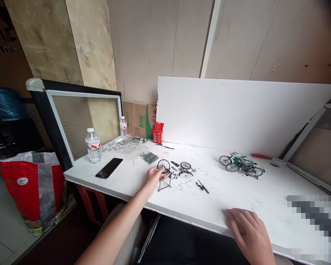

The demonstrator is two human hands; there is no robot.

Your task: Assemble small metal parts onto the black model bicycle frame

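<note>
The left hand (155, 176) reaches across the white tabletop (237, 198) from its near edge and pinches a small black wheel (163, 165), fingers curled around the rim; the wheel sits on a part-built model frame (164, 183) that stands just below the hand, toward the near edge. The right hand (246, 227) lies flat at the near edge, fingers loosely spread, palm down, holding nothing. Just right of the wheel lie a second wheel assembly (186, 168) and scattered small parts (182, 180), with a dark tool (202, 187) a little nearer the near edge. Well apart, toward the right far side, stand finished green model bicycles (241, 164), a red tool (260, 156) beyond them. Toward the left corner sit a black phone (109, 168) and a water bottle (93, 145) with a red-and-white label too small to read; a second bottle (123, 126) stands farther back beside plastic part sprues (124, 142). Against the far edge are a red carton (158, 133) and a cardboard box (140, 119) with green printing, its characters not legible. A white foam board (237, 114) leans along the far edge. The stretch of tabletop between the hands and the bicycles is bare. A red bag (30, 187) with a round logo stands on the floor off the left corner.
</note>
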